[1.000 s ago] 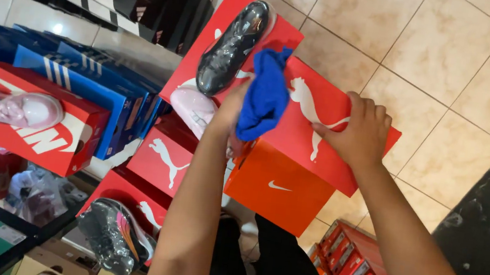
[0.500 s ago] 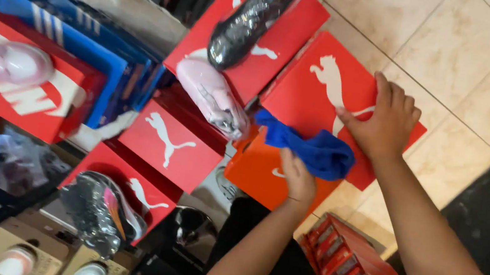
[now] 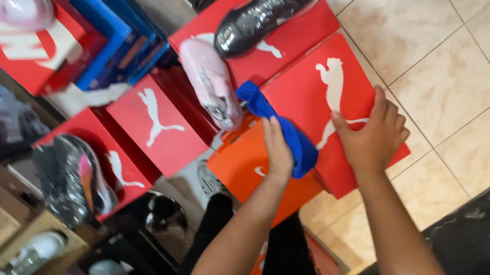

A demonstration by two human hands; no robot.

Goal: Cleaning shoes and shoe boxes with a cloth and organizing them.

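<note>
My left hand (image 3: 277, 149) grips a blue cloth (image 3: 287, 131) and presses it against the near edge of a red shoe box (image 3: 332, 95) with a white leaping-cat mark. My right hand (image 3: 373, 134) lies flat on the lid of that same red box, fingers spread. Under the box sits an orange shoe box (image 3: 241, 165). A pink shoe (image 3: 211, 82) rests just left of the cloth.
A black shiny shoe (image 3: 265, 11) lies on another red box behind. More red boxes (image 3: 155, 122), blue boxes (image 3: 95, 4) and a grey shoe (image 3: 66, 177) stack to the left. Beige floor tiles (image 3: 449, 70) spread right, with a dark mat (image 3: 482, 251) at lower right.
My left hand has drawn the blue cloth from the box lid down to its near edge. My right hand has stayed on the lid. The view has shifted left and closer.
</note>
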